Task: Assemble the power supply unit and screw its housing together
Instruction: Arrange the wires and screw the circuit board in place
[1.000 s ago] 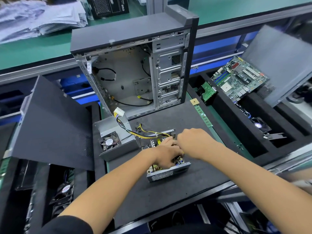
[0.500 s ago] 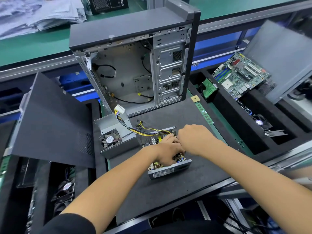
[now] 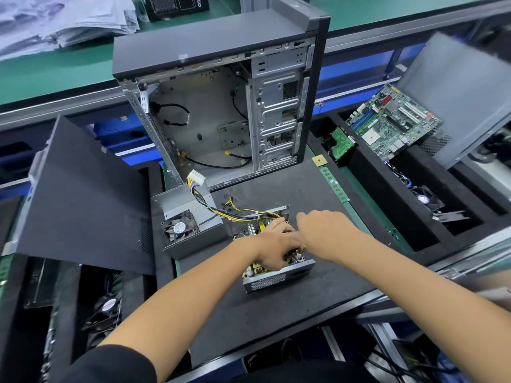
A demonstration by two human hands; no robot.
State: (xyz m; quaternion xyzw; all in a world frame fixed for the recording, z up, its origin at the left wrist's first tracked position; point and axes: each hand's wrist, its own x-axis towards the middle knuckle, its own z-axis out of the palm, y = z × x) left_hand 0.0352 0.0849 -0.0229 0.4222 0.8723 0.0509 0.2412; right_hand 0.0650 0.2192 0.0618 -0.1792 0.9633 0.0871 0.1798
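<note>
- Hands first: the left hand (image 3: pixel 276 248) lies on the circuit board inside the open power supply base (image 3: pixel 272 277), fingers curled down among the parts; whether they pinch anything cannot be told. The right hand (image 3: pixel 322 230) hovers just right of the left one, loosely curled with the forefinger pointing left, holding nothing visible.
- Behind the base stands the open computer case (image 3: pixel 221 106), upright, its side off and loose black cables inside.
- Left of the base a dark side panel (image 3: pixel 83 197) leans tilted over foam trays.
- Far right of the base, a second grey panel (image 3: pixel 456 92) leans with a green motherboard (image 3: pixel 392 123) resting against it.
- Just left of the base sits the grey power supply cover (image 3: pixel 188 217), open side up, its small fan (image 3: pixel 179 228) facing the camera.
- From the base a yellow-and-black cable bundle (image 3: pixel 221 211) runs over the cover to a white connector (image 3: pixel 195 178).
- The base sits on a black mat (image 3: pixel 249 313) on the desk.
- Right of the base, a green memory stick (image 3: pixel 334 185) lies along the mat's edge, with a small square chip (image 3: pixel 319 161) at its far end.
</note>
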